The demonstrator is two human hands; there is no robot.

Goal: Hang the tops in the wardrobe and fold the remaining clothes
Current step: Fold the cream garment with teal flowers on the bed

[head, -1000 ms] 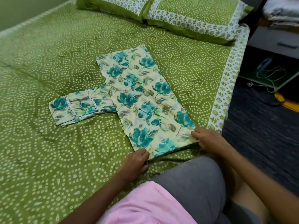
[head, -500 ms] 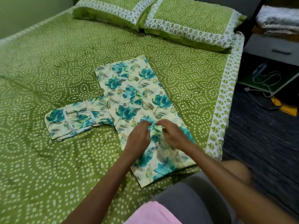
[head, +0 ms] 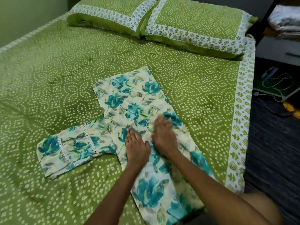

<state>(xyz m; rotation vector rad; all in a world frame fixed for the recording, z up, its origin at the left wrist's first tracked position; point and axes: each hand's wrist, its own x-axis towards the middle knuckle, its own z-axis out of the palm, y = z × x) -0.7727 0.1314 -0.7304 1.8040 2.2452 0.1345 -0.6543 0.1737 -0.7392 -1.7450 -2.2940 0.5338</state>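
While both my palms lie flat on the floral top (head: 129,103), I read this as smoothing it before the next fold. My left hand (head: 137,147) and my right hand (head: 164,137) sit just beside each other, fingers straight and pressing down, gripping nothing; the right one is blurred, so I cannot tell more of how its fingers lie.

The top rests on the green bedspread (head: 48,70), near the bed's right edge, its body running as a long strip from about 12 o'clock to 6 o'clock. Its lace-trimmed sleeve (head: 73,148) sticks out toward 9 o'clock from my hands. Two pillows (head: 194,26) lie well apart from it at 12 o'clock.

I judge the fabric thin, light and limp: it will drape, hold no shape of its own, and crease wherever I press it. It may also slide a little on the bedspread. For the sleeve, I would pinch it at the cuff end and lay it across the body. For the body, I would take the near hem at its two corners, toward 6 o'clock, and carry it up. A one-corner lift would likely skew the fold.
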